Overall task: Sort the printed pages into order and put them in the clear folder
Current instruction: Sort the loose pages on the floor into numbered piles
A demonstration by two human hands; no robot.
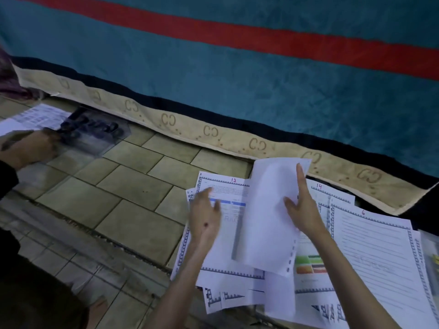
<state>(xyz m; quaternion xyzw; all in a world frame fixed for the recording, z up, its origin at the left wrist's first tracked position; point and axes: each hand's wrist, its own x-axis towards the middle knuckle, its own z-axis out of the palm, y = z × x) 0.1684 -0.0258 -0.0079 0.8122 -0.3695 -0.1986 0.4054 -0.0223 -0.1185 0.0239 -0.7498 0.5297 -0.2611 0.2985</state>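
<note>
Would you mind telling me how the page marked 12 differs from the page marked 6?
Page 12 lies left in the spread; page 6 lies right. Page 12 carries blue bars of print; page 6 shows ruled lines. The left hand rests on page 12, and a raised sheet held by the right hand hides part of it; no hand touches page 6. Both have a patterned blue border and a red handwritten number on top.

head view: you look from your head, forward and steeply down | close over the tiled floor (133,186) | teal blanket (237,79) edge crosses ahead | single view, nothing shared
</note>
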